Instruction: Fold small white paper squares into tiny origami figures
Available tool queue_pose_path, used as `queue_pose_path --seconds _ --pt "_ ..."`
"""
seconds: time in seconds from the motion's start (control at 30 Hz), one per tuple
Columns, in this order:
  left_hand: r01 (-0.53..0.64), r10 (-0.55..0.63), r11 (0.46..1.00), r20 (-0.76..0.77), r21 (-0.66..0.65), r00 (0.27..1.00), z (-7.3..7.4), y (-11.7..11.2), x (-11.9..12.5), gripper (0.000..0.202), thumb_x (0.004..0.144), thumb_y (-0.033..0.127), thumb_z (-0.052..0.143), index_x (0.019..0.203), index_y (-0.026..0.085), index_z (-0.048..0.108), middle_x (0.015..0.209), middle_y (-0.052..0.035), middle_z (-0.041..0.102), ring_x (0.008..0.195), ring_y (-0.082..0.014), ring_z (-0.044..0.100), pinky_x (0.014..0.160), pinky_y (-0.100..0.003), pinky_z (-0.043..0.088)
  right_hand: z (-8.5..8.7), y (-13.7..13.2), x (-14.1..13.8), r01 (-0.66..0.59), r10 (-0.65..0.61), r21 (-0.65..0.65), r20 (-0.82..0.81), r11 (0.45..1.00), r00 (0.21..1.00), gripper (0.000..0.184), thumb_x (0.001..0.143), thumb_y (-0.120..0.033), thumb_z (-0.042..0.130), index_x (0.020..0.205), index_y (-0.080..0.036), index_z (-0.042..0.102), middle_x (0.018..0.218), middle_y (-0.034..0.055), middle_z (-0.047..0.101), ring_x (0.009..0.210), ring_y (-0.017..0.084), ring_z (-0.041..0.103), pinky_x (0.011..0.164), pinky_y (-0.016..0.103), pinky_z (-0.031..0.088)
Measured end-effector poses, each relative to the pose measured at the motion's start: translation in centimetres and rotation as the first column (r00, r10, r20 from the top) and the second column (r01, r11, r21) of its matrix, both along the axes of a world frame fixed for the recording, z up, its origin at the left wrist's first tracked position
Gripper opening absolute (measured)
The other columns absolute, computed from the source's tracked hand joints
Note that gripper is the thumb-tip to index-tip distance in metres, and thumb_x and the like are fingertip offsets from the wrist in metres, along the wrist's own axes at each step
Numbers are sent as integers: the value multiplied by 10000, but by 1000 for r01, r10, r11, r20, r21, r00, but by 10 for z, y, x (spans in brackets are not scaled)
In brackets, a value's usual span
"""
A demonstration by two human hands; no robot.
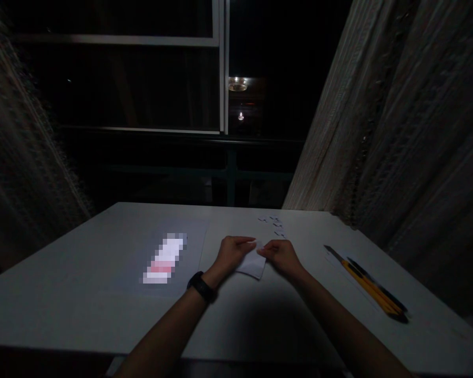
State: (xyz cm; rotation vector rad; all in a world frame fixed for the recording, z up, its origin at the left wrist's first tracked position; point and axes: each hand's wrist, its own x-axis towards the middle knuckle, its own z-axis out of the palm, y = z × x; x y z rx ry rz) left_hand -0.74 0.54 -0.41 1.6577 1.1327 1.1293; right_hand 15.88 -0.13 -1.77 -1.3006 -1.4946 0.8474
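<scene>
Between my hands is a small piece of white paper (253, 265), held just over the white table. My left hand (236, 251), with a dark watch (201, 286) on its wrist, pinches the paper's upper left part. The fingers of my right hand (280, 255) are closed on its upper right edge. Whether the paper is folded or several sheets lie together, I cannot tell. Beyond my right hand lie several small paper pieces (276, 226) with dark marks.
On the white table (82, 315), a larger sheet (195, 247) lies left under a bright, pixelated object (165, 260), seemingly a phone. A yellow utility knife (366, 289) and a black pen (378, 286) lie to the right. Curtains (327, 115) flank a dark window (223, 68) behind.
</scene>
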Motion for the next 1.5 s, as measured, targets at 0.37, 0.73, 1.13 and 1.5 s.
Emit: queue_pose_path --seconds 0.37,0.73,1.13,1.5 --pt "-64 76 990 93 -126 993 -5 2 3 254 616 329 665 690 88 697 617 -71 657 550 -144 555 484 -230 388 -3 4 6 -73 73 9 -76 997 994 264 527 -387 721 518 -146 614 483 3 589 466 129 518 466 243 379" --pt "14 -16 998 -32 -54 999 -6 0 3 276 645 364 630 710 106 702 667 -70 667 612 -160 574 544 -247 408 2 1 1 28 -52 234 96 972 994 239 705 -362 578 560 -174 550 519 -15 524 536 133 478 522 244 367" --pt "26 -19 996 73 -89 997 -2 2 2 301 608 371 670 697 84 693 639 -76 657 567 -147 553 500 -229 381 3 -1 2 53 -67 222 59 974 996 190 681 -343 612 594 -180 564 559 -14 554 558 146 514 543 254 383" --pt "-68 133 985 438 -160 889 5 5 -1 327 569 355 731 751 91 665 705 -84 674 628 -164 600 596 -261 450 -10 -2 -12 -150 146 17 -364 988 920 470 592 -325 693 986 -204 467 751 26 678 671 201 645 605 315 493"
